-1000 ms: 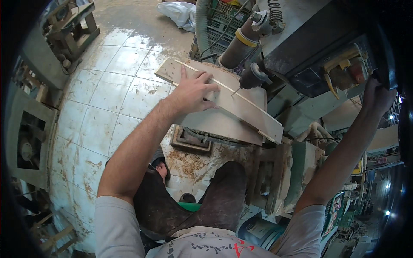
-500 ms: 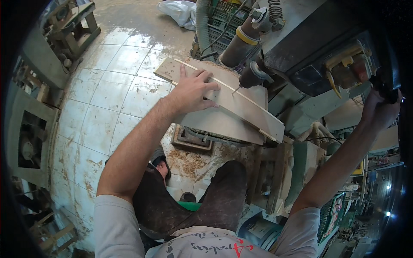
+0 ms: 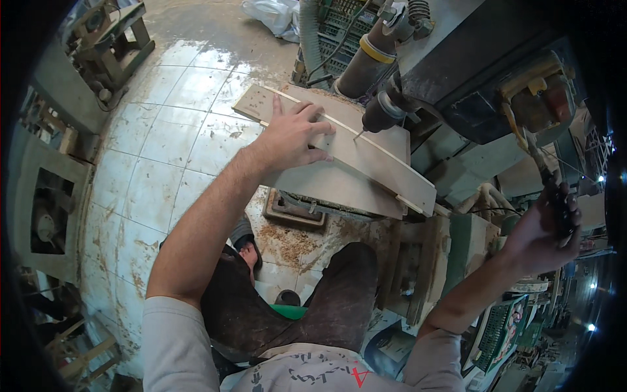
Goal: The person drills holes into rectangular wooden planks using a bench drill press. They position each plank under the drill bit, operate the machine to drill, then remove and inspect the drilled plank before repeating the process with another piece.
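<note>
A long, pale wooden board (image 3: pixel 382 161) with thin strips along its edges lies slantwise on the flat drill-press table (image 3: pixel 320 183). My left hand (image 3: pixel 297 134) bears down on its left part, fingers spread across the top and thumb at the near edge. Above the board's middle, a drill chuck (image 3: pixel 380 114) carries a thin bit (image 3: pixel 358 136) whose tip is at the board's surface; whether it has entered the wood I cannot tell. Off to the right, my right hand (image 3: pixel 542 228) is wrapped round the black grip of the feed lever (image 3: pixel 537 157).
The drill press's dark head (image 3: pixel 470 78) fills the upper right, beside its column (image 3: pixel 366 68). Below the table are a brown rectangular base (image 3: pixel 294 212) and sawdust (image 3: pixel 287 243). A green crate (image 3: pixel 499 333) stands at the lower right. Light tiles (image 3: pixel 157 130) cover the floor.
My right hand has swung the lever down and leftward, toward me. My left hand and the board keep their place on the table.
</note>
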`<state>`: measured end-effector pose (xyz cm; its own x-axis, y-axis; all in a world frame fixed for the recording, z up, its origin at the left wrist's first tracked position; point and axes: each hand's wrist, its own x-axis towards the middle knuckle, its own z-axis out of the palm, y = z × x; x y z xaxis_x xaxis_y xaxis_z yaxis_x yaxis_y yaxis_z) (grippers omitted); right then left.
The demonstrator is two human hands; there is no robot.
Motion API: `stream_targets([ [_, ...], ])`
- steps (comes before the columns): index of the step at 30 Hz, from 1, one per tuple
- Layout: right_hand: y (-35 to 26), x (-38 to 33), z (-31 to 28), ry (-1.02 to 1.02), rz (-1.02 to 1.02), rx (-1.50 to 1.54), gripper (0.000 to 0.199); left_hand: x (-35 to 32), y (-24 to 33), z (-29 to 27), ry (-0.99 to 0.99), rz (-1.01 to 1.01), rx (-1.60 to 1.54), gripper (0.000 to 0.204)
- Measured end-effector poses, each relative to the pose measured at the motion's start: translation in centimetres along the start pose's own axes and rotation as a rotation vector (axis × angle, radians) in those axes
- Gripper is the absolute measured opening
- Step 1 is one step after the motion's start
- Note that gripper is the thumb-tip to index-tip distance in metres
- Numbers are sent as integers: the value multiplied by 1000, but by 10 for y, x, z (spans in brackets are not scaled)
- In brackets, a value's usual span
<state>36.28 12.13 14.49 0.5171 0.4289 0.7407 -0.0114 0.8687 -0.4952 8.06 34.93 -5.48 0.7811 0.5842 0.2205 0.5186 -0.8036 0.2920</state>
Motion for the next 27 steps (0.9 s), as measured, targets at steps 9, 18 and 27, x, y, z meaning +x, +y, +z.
stream_targets([
  [9,35,-83,-17,49,36,136,28,-3,-3,3,40,3,3,53],
  [18,30,-41,6,95,-104,-157,29,0,-1,4,4,-10,-6,53],
  [27,48,147,56,-93,-99,-255,25,3,-9,-6,-71,12,-67,53],
])
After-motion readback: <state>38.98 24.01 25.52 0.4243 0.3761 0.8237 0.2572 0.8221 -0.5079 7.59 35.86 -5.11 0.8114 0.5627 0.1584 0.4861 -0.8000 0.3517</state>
